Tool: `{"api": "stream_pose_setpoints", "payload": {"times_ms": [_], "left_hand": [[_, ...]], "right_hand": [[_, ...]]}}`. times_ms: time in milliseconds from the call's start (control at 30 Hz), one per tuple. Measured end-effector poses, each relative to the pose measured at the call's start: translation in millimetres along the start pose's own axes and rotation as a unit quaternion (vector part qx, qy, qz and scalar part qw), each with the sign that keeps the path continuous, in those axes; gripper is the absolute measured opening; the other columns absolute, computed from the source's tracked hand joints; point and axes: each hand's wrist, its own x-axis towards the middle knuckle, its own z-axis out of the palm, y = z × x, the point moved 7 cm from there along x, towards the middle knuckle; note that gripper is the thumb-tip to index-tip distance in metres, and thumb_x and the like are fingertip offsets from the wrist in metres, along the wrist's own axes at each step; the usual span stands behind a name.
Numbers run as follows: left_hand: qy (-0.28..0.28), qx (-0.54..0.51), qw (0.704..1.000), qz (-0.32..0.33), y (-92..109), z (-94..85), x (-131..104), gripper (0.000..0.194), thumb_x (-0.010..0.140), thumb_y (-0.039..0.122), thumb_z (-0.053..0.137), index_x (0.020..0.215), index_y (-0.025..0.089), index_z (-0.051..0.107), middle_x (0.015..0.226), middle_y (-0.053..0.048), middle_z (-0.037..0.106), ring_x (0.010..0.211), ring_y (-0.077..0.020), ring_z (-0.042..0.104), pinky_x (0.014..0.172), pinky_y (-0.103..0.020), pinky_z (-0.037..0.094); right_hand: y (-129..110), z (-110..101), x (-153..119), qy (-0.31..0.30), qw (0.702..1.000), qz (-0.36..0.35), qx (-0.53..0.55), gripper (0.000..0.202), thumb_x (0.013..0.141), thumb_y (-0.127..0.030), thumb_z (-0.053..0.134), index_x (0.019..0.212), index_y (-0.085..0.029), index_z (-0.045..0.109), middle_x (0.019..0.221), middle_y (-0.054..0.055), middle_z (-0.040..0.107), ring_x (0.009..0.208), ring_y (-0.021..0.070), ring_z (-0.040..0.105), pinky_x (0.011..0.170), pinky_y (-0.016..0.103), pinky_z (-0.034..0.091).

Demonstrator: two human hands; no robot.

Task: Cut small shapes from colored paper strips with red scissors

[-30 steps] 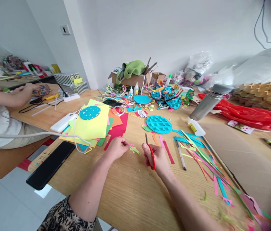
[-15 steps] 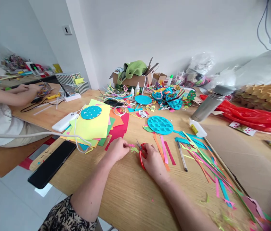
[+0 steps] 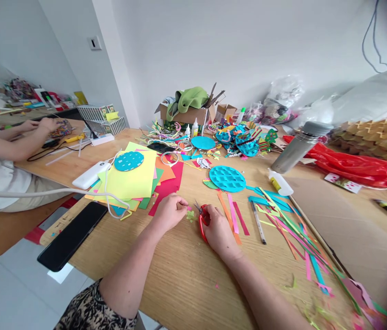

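Note:
My right hand [image 3: 219,228] is closed around red-handled scissors [image 3: 201,222], whose blades point up and left, slightly parted. The fingers of my left hand [image 3: 172,211] pinch a tiny pink paper piece [image 3: 189,207], mostly hidden at the fingertips, just left of the blades. Small light-green paper cutouts [image 3: 190,216] lie on the table below it. Beyond the scissors rests a blue oval [image 3: 227,178] with a raised pattern and a green leaf-like piece at its left. Orange, pink and red paper strips [image 3: 233,213] lie right of the scissors.
Stacked coloured paper [image 3: 138,181], a white power bank [image 3: 92,174] and a black phone [image 3: 73,236] are at left. A pen [image 3: 259,224], glue bottle [image 3: 280,183], metal flask [image 3: 298,149] and cardboard [image 3: 337,229] stand or lie at right. A co-worker's hands [image 3: 42,124] work at far left.
My left hand has shifted slightly right and up, and less of the pink paper shows at its fingertips. The right hand with the scissors has stayed almost still.

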Motion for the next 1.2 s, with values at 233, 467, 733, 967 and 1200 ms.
{"api": "stream_pose_setpoints", "payload": {"times_ms": [233, 467, 733, 967, 1200], "left_hand": [[-0.079, -0.071, 0.992, 0.068, 19.9, 14.7, -6.9, 0.010, 0.075, 0.025, 0.061, 0.078, 0.018, 0.068, 0.084, -0.005, 0.065, 0.082, -0.0167, 0.060, 0.073, -0.026, 0.045], [-0.096, -0.156, 0.983, -0.012, -2.1, 21.8, -3.2, 0.014, 0.075, 0.030, 0.059, 0.075, 0.016, 0.063, 0.075, -0.005, 0.068, 0.070, -0.0163, 0.060, 0.066, -0.027, 0.045], [-0.096, -0.334, 0.932, -0.105, 4.1, 20.6, -7.5, 0.033, 0.068, 0.038, 0.070, 0.087, 0.013, 0.061, 0.072, -0.003, 0.063, 0.056, -0.0103, 0.055, 0.052, -0.022, 0.041], [-0.105, -0.368, 0.917, -0.111, 9.5, 22.4, -10.2, 0.028, 0.063, 0.035, 0.073, 0.072, 0.012, 0.062, 0.063, -0.003, 0.063, 0.055, -0.0097, 0.054, 0.053, -0.022, 0.039], [-0.125, -0.376, 0.913, -0.093, 18.9, 26.8, -13.4, 0.028, 0.061, 0.036, 0.073, 0.071, 0.013, 0.062, 0.059, 0.000, 0.059, 0.053, -0.0083, 0.049, 0.053, -0.022, 0.037]], "right_hand": [[-0.5, -3.6, 1.1, -0.008, 0.989, 0.035, 0.142, 0.005, 0.075, -0.020, 0.050, 0.079, -0.021, 0.049, 0.072, 0.003, 0.057, 0.063, 0.0161, 0.051, 0.058, 0.026, 0.039], [-4.7, -8.2, 6.5, -0.045, 0.956, 0.089, 0.276, 0.022, 0.065, -0.033, 0.065, 0.073, -0.020, 0.049, 0.067, 0.001, 0.056, 0.061, 0.0160, 0.054, 0.059, 0.027, 0.043], [-11.2, -16.2, 6.4, -0.038, 0.926, 0.113, 0.357, 0.028, 0.065, -0.038, 0.068, 0.075, -0.019, 0.051, 0.066, 0.000, 0.056, 0.063, 0.0152, 0.052, 0.059, 0.026, 0.042], [-6.2, -17.1, 0.4, -0.048, 0.913, 0.142, 0.379, 0.033, 0.063, -0.038, 0.074, 0.076, -0.018, 0.053, 0.069, 0.000, 0.057, 0.063, 0.0138, 0.050, 0.059, 0.025, 0.038], [-5.5, -25.5, -10.9, -0.067, 0.911, 0.131, 0.386, 0.035, 0.062, -0.042, 0.075, 0.077, -0.018, 0.054, 0.069, -0.001, 0.055, 0.065, 0.0145, 0.051, 0.061, 0.025, 0.039]]}}
